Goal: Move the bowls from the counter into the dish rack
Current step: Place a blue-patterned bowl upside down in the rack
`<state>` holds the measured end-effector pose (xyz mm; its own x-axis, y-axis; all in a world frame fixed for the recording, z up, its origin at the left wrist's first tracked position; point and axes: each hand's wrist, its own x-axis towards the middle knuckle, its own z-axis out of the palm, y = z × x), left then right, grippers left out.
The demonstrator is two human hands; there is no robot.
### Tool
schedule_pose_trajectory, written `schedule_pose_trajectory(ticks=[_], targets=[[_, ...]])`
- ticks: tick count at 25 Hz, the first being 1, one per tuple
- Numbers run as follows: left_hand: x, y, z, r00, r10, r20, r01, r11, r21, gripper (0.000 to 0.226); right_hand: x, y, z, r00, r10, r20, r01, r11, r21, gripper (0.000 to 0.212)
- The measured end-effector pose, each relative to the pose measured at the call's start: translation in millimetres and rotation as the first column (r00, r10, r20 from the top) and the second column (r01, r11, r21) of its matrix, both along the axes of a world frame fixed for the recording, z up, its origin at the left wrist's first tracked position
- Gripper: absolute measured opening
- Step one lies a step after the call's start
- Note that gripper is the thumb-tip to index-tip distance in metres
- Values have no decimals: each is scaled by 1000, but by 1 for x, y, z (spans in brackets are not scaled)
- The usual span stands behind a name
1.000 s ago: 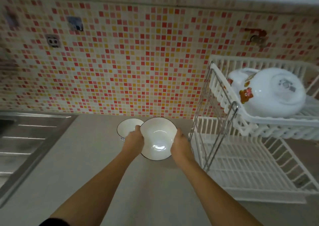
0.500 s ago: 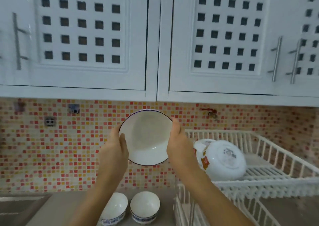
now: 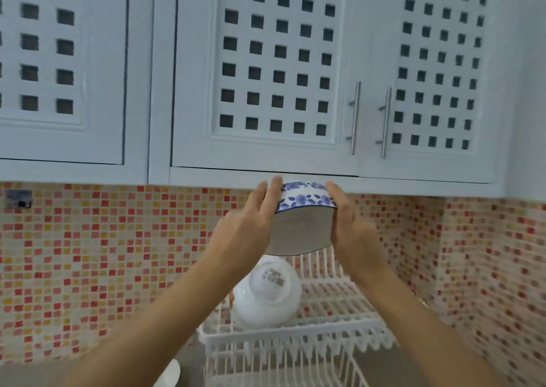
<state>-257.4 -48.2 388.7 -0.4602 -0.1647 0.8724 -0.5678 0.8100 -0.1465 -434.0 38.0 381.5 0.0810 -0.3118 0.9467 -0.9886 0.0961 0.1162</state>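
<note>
I hold a white bowl with a blue flower band (image 3: 301, 227) in both hands, high above the dish rack and just under the wall cabinets. It is tipped over, its rim toward me and its base up and away. My left hand (image 3: 254, 221) presses its left side and my right hand (image 3: 348, 224) its right side. Below it the white two-tier dish rack (image 3: 298, 336) carries a large white bowl (image 3: 267, 295) lying upside down on the upper tier. The rim of another white bowl (image 3: 171, 375) shows on the counter at the bottom edge, left of the rack.
White lattice-door wall cabinets (image 3: 266, 70) with metal handles (image 3: 354, 117) hang close above the held bowl. A red and yellow mosaic backsplash (image 3: 88, 256) runs behind. The rack's lower tier (image 3: 283, 369) shows at the bottom.
The bowl has gone from the counter up and to the right, over the rack. It has turned from facing me to tipped over, and the view has swung right.
</note>
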Motion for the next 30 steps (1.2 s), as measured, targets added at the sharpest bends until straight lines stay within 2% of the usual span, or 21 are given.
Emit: schedule_pose_trajectory(ticks=[2,4,6,8,9,11,14,16,18,21,24,27,30], targets=[[-34,6,-1,999,-5,42,7,999,-44,97,-40,14,0,999,15,-45,-14,1000,14,67],[-66,12,-4,998,-5,63,10,997,-76,103,-76,26,3,996,27,-82,-22,998,57,53],[-95,15,-12,993,4,117,8,996,-94,101,-103,35,9,999,40,7,-41,977,208,58],[-119,15,-22,983,16,185,-3,998,-66,96,-125,34,9,990,-14,142,-52,890,452,69],[-128,15,-26,978,12,209,-12,1000,-1,92,-133,30,6,985,-47,167,-49,846,530,71],[-145,12,-28,971,-29,238,-16,982,186,80,-149,22,-6,988,-52,144,-40,820,571,67],[-160,2,-23,903,-197,383,-27,862,506,83,-170,6,-30,998,-50,39,17,803,596,66],[-164,-5,-21,860,-269,434,-68,782,620,91,-177,-4,-45,998,-58,14,38,797,603,72],[-168,-11,-20,839,-300,454,-97,739,667,96,-180,-12,-53,997,-74,31,40,798,602,80],[-172,-17,-26,830,-274,485,-139,742,656,95,-188,-25,-60,997,-2,82,-52,761,647,84],[-174,-20,-40,809,-216,547,-192,782,593,91,-194,-26,-56,987,115,108,-156,613,775,91],[-178,-20,-54,754,-148,640,-261,827,498,93,-198,-24,-53,993,105,-51,-12,532,847,101],[-187,-18,-67,736,-71,674,-314,845,432,101,-197,-30,-60,981,115,-158,66,568,820,96]])
